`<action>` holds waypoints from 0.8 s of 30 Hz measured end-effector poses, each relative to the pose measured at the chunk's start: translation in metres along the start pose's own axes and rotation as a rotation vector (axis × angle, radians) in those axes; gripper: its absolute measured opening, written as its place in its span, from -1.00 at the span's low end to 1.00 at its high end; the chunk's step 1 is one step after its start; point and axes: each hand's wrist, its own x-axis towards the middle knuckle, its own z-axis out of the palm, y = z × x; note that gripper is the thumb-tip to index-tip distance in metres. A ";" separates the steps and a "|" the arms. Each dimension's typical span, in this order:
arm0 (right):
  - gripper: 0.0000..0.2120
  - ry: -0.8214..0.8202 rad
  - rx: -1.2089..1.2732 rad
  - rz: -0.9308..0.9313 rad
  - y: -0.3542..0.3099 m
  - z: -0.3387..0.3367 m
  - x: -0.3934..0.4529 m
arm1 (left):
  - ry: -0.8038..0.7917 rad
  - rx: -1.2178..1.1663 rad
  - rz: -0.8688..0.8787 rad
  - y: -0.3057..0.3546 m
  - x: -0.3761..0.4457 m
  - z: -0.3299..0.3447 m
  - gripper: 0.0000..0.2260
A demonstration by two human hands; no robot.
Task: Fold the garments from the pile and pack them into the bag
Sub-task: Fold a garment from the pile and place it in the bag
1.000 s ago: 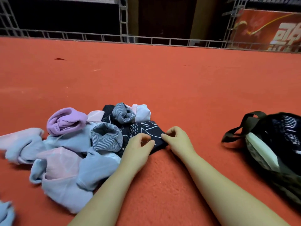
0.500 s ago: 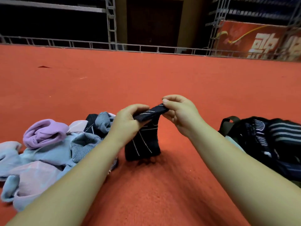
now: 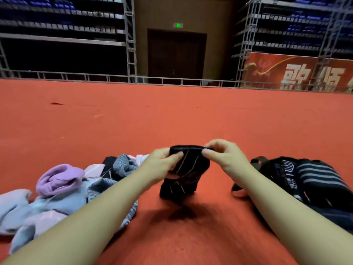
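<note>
— So, where's everything, left to right?
— Pile on the carpet, then left hand and right hand pinching the black garment's top edge, held up; bag at the right.
— Advice?
— Keep that edge taut, corners level, then fold evenly.

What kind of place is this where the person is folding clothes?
Probably an indoor arena or sports hall: a wide red carpet on the floor, tiered blue seats on metal scaffolding behind, and a red banner beside a door under a green exit sign.
</note>
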 end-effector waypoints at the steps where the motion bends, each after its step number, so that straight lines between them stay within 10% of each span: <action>1: -0.83 -0.012 -0.037 0.020 0.010 0.003 -0.010 | -0.033 -0.002 -0.071 -0.011 -0.012 0.004 -0.84; 11: -0.76 -0.518 -0.122 0.582 0.076 0.038 -0.079 | -0.270 -0.080 -0.623 -0.072 -0.071 0.028 -0.70; 24: -0.75 -0.302 -0.681 0.245 0.107 0.073 -0.022 | -0.189 0.228 -0.546 -0.086 -0.040 0.003 -0.83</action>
